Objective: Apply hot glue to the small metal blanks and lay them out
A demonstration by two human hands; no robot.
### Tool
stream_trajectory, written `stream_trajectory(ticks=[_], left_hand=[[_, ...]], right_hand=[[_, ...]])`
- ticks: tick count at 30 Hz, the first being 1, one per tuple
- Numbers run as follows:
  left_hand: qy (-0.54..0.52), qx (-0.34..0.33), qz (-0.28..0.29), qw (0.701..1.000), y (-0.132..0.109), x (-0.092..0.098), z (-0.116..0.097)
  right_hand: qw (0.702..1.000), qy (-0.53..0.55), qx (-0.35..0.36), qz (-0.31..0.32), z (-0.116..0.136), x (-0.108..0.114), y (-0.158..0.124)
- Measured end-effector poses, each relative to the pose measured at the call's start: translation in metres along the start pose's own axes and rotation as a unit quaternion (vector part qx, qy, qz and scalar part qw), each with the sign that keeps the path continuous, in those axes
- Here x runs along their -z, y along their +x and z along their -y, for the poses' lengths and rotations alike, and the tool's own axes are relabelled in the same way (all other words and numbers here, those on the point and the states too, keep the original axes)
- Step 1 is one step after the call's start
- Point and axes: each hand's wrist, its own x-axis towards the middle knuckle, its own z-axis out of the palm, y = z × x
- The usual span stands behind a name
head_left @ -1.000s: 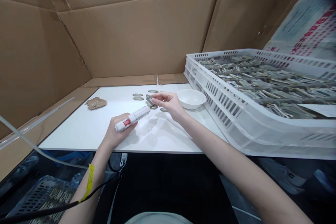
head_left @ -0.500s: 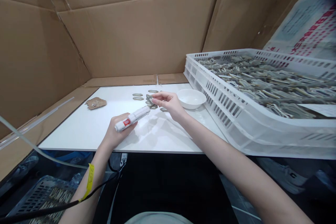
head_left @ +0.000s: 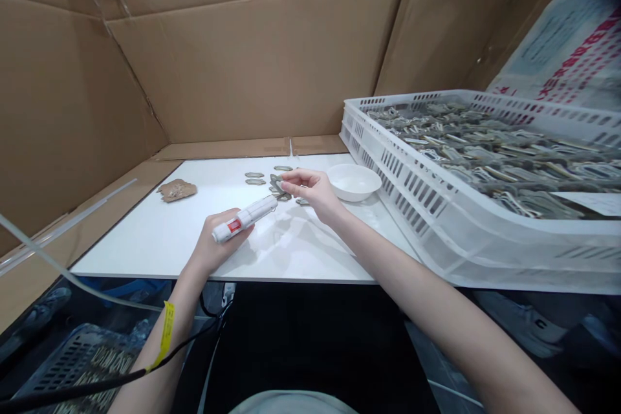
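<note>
Right hand (head_left: 314, 191) is covering part of the metal pcs (head_left: 284, 196); whether its fingertips are pinching one or just touching is too small to tell. Left hand (head_left: 218, 244) is hiding the rear end of the white tool (head_left: 247, 217), & its red label is blurring. White crate (head_left: 436, 207) is running off the right edge. Printed sheet (head_left: 572, 45) is showing unreadable txt. Grey basket (head_left: 82, 356), btm left, is getting cut off & crossed by a cable (head_left: 72, 392).

Red-labelled white tool (head_left: 245, 220), tilted, grey piece (head_left: 278, 185) pinched
</note>
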Motion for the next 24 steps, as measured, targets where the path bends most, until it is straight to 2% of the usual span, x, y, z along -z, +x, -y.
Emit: stream_trajectory(ticks=[24], left_hand=[[0.008,0.017,0.002,1.0,-0.0002,0.0003,-0.0008]], right_hand=[[1.0,0.012,-0.011,-0.003,0.0045,0.0003,0.0001]])
